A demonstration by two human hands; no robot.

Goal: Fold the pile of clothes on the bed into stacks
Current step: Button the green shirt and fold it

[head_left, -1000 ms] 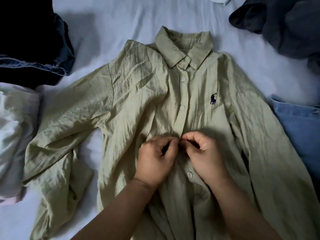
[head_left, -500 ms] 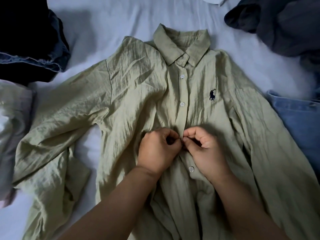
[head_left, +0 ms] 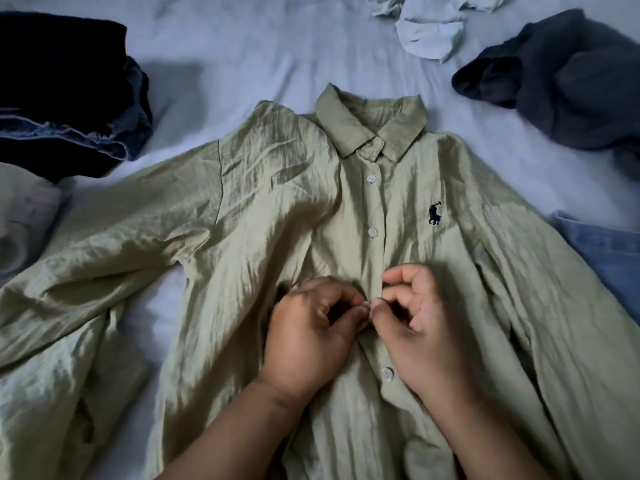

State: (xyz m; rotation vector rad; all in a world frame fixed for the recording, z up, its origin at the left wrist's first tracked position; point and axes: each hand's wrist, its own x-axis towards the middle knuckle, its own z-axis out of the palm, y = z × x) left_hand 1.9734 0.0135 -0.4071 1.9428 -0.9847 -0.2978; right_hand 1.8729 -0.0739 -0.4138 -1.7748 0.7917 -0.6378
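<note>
Green shirt (head_left: 277,220) spread face up on the bed (head_left: 242,46), collar away, placket running lengthwise between the hands. Left hand (head_left: 308,337) and right hand (head_left: 419,327) pinching placket edges at mid-chest, fingertips meeting; equally near

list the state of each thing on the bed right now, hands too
green shirt: spread flat, face up, part buttoned
left hand: pinching the shirt placket
right hand: pinching the placket opposite
dark jeans stack: folded
grey garment: crumpled, unfolded
white garment: crumpled
blue denim: lying at the right edge, partly out of view
</note>
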